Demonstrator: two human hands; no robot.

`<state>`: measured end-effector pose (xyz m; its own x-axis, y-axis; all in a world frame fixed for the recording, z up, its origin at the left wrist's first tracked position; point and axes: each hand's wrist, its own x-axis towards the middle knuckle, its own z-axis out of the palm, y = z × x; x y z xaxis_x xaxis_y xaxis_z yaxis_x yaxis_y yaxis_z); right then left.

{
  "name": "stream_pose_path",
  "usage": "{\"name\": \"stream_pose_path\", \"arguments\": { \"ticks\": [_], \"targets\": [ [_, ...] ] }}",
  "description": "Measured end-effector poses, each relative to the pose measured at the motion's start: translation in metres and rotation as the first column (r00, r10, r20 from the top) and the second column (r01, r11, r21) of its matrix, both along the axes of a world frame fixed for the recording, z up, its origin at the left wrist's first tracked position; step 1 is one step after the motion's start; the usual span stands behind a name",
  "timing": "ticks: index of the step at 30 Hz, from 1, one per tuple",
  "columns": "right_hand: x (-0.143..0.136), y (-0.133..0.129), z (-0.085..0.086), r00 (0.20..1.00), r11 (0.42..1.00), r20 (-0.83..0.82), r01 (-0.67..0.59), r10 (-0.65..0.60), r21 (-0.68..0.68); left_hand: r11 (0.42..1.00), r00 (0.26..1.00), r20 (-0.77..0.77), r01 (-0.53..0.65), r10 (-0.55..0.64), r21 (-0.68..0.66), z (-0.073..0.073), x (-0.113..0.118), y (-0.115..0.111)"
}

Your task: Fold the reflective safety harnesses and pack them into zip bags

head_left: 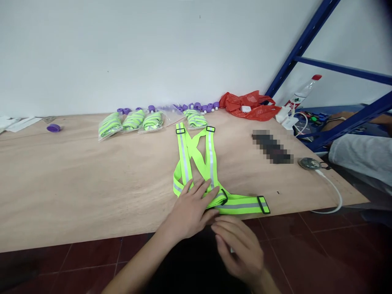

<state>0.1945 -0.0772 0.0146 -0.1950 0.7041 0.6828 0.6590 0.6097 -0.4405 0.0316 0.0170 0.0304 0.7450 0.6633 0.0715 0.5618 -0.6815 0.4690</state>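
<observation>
A neon-yellow reflective vest (211, 159) of elastic straps with grey stripes and black buckles lies on the table. Its shoulder straps point away from me and cross behind. One waist strap (245, 205) stretches right along the front edge, with a black buckle near its end. My left hand (194, 206) rests palm down on the folded lower part of the vest, fingers spread. Just past the table's front edge, below that strap, my right hand (240, 245) has its fingers curled toward the thumb. A small pale bit shows between them; I cannot make it out.
Clear bags (153, 121) of folded yellow straps stand toward the back. Several purple caps (197, 107) line the wall beside a red plastic bag (251, 104). At right are a blurred-out dark object (272, 147), a cabled round device (309, 163) and a blue metal frame (343, 67).
</observation>
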Motion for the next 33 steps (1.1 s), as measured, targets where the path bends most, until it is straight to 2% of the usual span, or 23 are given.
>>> {"name": "stream_pose_path", "arguments": {
  "ticks": [2, 4, 6, 8, 9, 11, 14, 17, 20, 22, 24, 29, 33],
  "targets": [
    [0.020, -0.001, -0.004, 0.988, 0.987, 0.006, 0.156, -0.156, 0.042, 0.999, 1.000, -0.012, 0.020, -0.020, 0.027, -0.001, -0.001, 0.000],
    [0.041, -0.001, -0.009, 0.929, 0.930, 0.054, 0.365, -0.367, 0.048, 0.998, 0.999, -0.022, 0.041, -0.040, 0.045, -0.001, -0.001, 0.000],
    [0.061, 0.002, -0.012, 0.805, 0.813, 0.128, 0.582, -0.579, 0.023, 0.996, 0.998, -0.032, 0.063, -0.060, 0.070, -0.001, -0.001, 0.000],
    [0.075, 0.004, -0.012, 0.667, 0.673, 0.230, 0.737, -0.709, -0.064, 0.991, 0.996, -0.042, 0.079, -0.075, 0.107, -0.001, -0.001, 0.000],
    [0.079, 0.005, -0.011, 0.619, 0.611, 0.293, 0.781, -0.729, -0.130, 0.988, 0.996, -0.044, 0.088, -0.083, 0.125, -0.002, -0.002, 0.000],
    [0.083, 0.007, -0.007, 0.588, 0.519, 0.405, 0.809, -0.700, -0.276, 0.983, 0.995, -0.041, 0.099, -0.094, 0.153, -0.003, -0.002, 0.000],
    [0.081, 0.010, 0.001, 0.632, 0.459, 0.449, 0.771, -0.632, -0.441, 0.980, 0.994, -0.029, 0.108, -0.105, 0.168, -0.006, -0.002, -0.001],
    [0.082, 0.011, 0.009, 0.632, 0.396, 0.443, 0.760, -0.636, -0.515, 0.977, 0.992, -0.013, 0.126, -0.125, 0.170, -0.008, -0.002, -0.001],
    [0.087, 0.008, 0.016, 0.556, 0.238, 0.524, 0.798, -0.645, -0.554, 0.978, 0.991, 0.012, 0.132, -0.135, 0.162, -0.008, -0.003, -0.001],
    [0.089, 0.004, 0.020, 0.518, 0.165, 0.558, 0.811, -0.648, -0.561, 0.977, 0.988, 0.025, 0.149, -0.154, 0.151, -0.008, -0.004, -0.001],
    [0.088, -0.001, 0.021, 0.526, 0.173, 0.537, 0.801, -0.659, -0.573, 0.974, 0.984, 0.032, 0.171, -0.177, 0.146, -0.008, -0.005, 0.000],
    [0.086, -0.002, 0.014, 0.682, 0.330, 0.349, 0.657, -0.642, -0.678, 0.974, 0.990, 0.036, 0.130, -0.139, 0.183, -0.010, -0.002, -0.002],
    [0.095, 0.007, 0.008, 0.701, 0.406, 0.222, 0.608, -0.677, -0.682, 0.972, 0.998, 0.020, 0.057, -0.063, 0.228, -0.015, 0.008, -0.005]
  ]
}}
